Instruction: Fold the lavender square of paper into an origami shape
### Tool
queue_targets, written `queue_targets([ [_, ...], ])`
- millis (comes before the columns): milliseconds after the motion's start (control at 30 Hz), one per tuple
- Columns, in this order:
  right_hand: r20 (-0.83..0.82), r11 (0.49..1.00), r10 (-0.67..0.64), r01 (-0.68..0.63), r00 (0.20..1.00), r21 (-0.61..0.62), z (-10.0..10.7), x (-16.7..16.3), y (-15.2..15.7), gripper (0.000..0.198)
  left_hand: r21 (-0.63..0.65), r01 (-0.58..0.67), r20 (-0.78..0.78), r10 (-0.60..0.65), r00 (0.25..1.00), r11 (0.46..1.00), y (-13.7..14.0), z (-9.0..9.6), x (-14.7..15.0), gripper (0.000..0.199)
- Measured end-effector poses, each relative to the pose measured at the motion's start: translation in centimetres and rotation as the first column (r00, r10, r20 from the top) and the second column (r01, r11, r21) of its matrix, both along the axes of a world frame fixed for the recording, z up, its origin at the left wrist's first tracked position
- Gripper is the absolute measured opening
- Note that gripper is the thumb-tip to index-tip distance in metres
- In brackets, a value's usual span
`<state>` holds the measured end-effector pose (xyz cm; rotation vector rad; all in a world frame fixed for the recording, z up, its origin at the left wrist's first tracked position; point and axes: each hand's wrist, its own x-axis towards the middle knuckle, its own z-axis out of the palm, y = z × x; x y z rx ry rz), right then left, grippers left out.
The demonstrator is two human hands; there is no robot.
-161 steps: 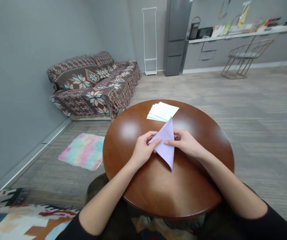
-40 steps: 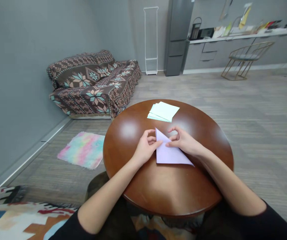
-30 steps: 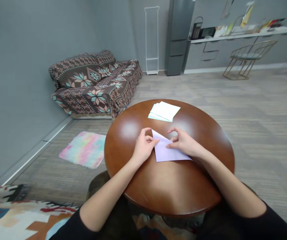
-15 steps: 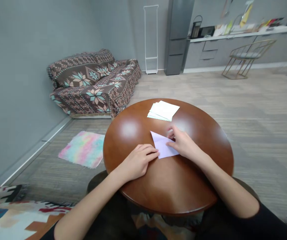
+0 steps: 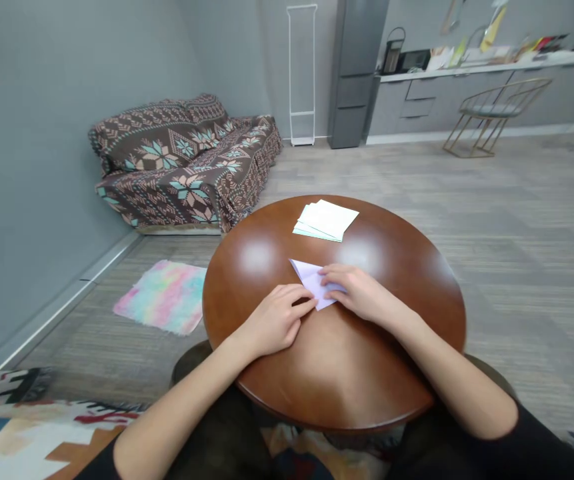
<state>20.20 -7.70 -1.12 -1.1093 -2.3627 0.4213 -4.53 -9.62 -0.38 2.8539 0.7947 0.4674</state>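
Note:
A folded sheet of light purple paper [image 5: 313, 280] lies near the middle of the round brown table [image 5: 327, 373], with one pointed corner toward the far left. My left hand [image 5: 283, 319] rests on the table, its thumb and fingertips closed on the paper's near left edge. From the right, my right hand [image 5: 359, 292] bends over the sheet, fingers on its upper part and thumb lower down, gripping it. This hand covers the paper's right side.
Farther back on the table sits a small fanned stack of pale sheets [image 5: 329, 219]. Beyond are a sofa [image 5: 187, 163] under a patterned cover, a fluffy pastel rug [image 5: 164, 297] and a metal-framed chair [image 5: 489, 113] by the kitchen counter.
My right hand has moved left across the purple paper, and its fingers now lie on the sheet. The paper's right part has come over to the left. My left hand stays at its edge.

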Motion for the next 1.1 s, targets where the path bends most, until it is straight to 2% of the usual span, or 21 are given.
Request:
queue_targets([
  [467,0.031,0.999,-0.039,0.039,0.999,-0.007,0.3,-0.2,-0.4,0.043,0.006,0.013,0.075,-0.013,0.997,1.000,0.1,-0.5,-0.4,0.046],
  [633,0.068,0.997,-0.075,0.076,0.995,-0.014,0.3,-0.4,-0.7,0.045,-0.047,-0.019,0.075,0.023,0.997,0.999,-1.8,0.0,-0.4,0.049],
  [800,0.194,0.976,-0.217,0.215,0.957,0.030,0.9,-1.0,-1.5,0.046,-0.060,-0.125,-0.009,0.125,0.992,0.990,-5.0,0.6,0.1,0.053],
  [967,0.288,0.934,-0.358,0.335,0.888,0.128,1.7,-1.5,-2.5,0.046,-0.058,-0.150,-0.054,0.147,0.988,0.987,-5.4,0.6,0.4,0.057],
  [1033,0.272,0.941,-0.317,0.266,0.908,0.208,1.7,-1.6,-2.5,0.038,-0.054,-0.151,-0.059,0.147,0.987,0.987,-5.3,0.6,0.4,0.058],
  [1100,0.266,0.962,-0.174,0.106,0.948,0.251,1.6,-1.6,-2.3,0.019,-0.051,-0.151,-0.064,0.148,0.987,0.987,-5.2,0.6,0.4,0.057],
])
